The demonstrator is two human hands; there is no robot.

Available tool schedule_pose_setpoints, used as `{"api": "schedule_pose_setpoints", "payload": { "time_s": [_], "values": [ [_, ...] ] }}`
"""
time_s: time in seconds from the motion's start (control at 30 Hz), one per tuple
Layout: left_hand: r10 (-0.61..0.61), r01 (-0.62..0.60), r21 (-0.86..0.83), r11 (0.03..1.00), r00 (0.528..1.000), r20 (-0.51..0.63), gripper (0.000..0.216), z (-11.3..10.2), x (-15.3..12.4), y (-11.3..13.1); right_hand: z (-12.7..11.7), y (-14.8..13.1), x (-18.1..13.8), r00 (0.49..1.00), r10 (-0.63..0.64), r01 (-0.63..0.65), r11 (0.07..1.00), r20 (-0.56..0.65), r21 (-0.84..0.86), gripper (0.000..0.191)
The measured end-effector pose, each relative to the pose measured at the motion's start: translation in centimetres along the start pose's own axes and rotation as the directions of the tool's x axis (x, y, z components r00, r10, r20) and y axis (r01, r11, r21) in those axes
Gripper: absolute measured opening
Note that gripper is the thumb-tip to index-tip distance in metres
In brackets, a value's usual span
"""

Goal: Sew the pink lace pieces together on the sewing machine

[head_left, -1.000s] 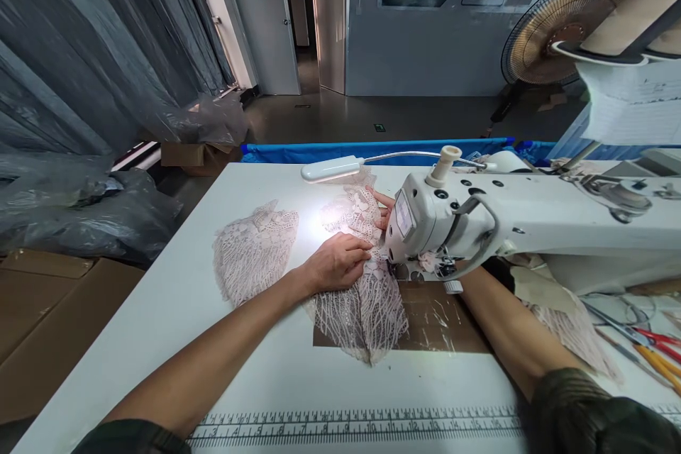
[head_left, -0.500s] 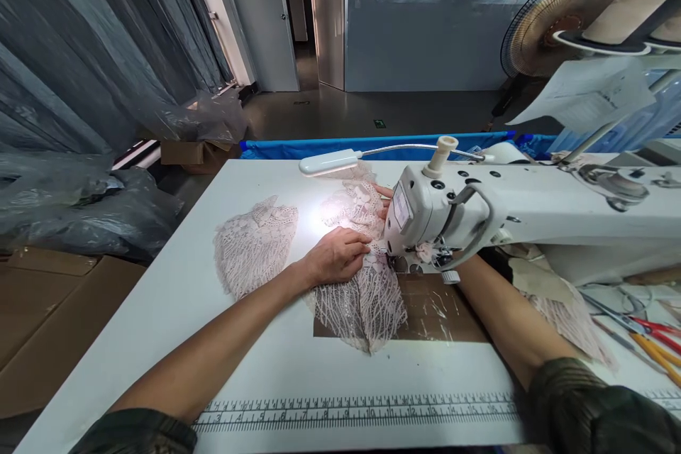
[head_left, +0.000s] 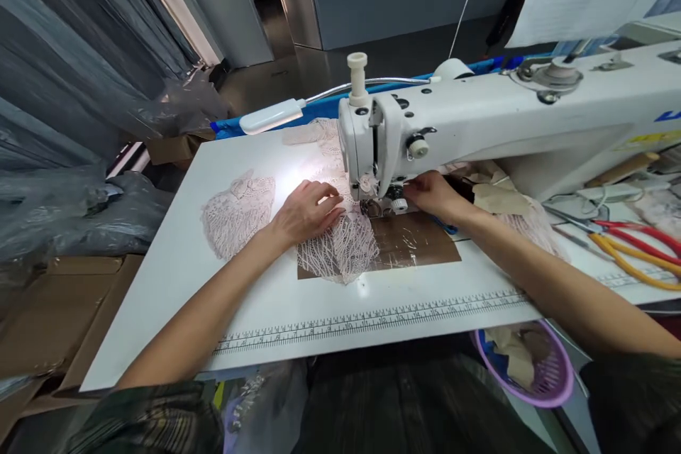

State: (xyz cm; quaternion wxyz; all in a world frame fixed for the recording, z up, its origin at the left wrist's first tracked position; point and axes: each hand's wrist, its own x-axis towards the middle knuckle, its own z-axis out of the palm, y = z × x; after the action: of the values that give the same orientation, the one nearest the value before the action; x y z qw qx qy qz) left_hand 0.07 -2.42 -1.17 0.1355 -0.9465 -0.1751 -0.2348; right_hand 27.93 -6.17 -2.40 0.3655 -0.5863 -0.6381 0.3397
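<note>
A pale pink lace piece [head_left: 340, 248] lies under the needle end of the white sewing machine [head_left: 468, 120], part of it over the brown plate. My left hand [head_left: 311, 211] rests on this lace left of the presser foot, fingers slightly bent and apart. On the other side of the needle area, my right hand [head_left: 432, 195] has its fingers drawn together close to the machine head. What they hold, if anything, is hidden. A small blue object [head_left: 445, 225] lies just below that hand. Another lace piece [head_left: 239, 213] lies flat to the left.
Red-handled scissors [head_left: 638, 230] and an orange-handled tool [head_left: 628, 262] lie at the right. A lamp [head_left: 271, 117] shines on the lace. Ruler markings [head_left: 372, 326] run along the table's front edge. A purple basket [head_left: 567, 376] holds scraps below; cardboard boxes [head_left: 69, 312] stand left.
The view has tilted down and turned. My right hand has come back from the lace behind the machine head to its right side. My left hand has loosened its fingers on the lace.
</note>
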Motion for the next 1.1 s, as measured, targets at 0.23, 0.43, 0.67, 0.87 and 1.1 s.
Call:
{"api": "schedule_pose_setpoints", "payload": {
  "time_s": [0.23,0.43,0.67,0.87,1.1],
  "values": [
    [0.145,-0.094,-0.327,0.940,0.980,0.134,0.020,-1.3,-1.3,6.7,0.3,-0.1,-3.5,0.981,-0.113,0.129,0.988,0.160,-0.091,0.021],
    [-0.352,0.335,-0.355,0.872,0.936,0.020,0.010,-0.1,-1.1,6.5,2.1,-0.5,-5.6,0.848,-0.462,0.513,0.838,0.260,-0.184,0.027],
    [-0.321,0.286,-0.450,0.846,0.947,-0.001,0.011,0.5,-0.9,6.5,2.7,0.1,-6.5,0.719,-0.559,0.679,0.692,0.413,-0.246,0.034],
    [-0.034,0.044,-0.232,0.972,0.998,0.049,0.013,0.2,-1.2,6.4,2.6,0.5,-6.3,0.726,-0.568,0.670,0.710,0.386,-0.216,0.034],
    [-0.004,-0.005,-0.271,0.963,0.999,-0.032,0.009,0.2,-1.4,6.3,2.5,0.6,-6.4,0.697,-0.601,0.693,0.704,0.392,-0.152,0.034]
  ]
}}
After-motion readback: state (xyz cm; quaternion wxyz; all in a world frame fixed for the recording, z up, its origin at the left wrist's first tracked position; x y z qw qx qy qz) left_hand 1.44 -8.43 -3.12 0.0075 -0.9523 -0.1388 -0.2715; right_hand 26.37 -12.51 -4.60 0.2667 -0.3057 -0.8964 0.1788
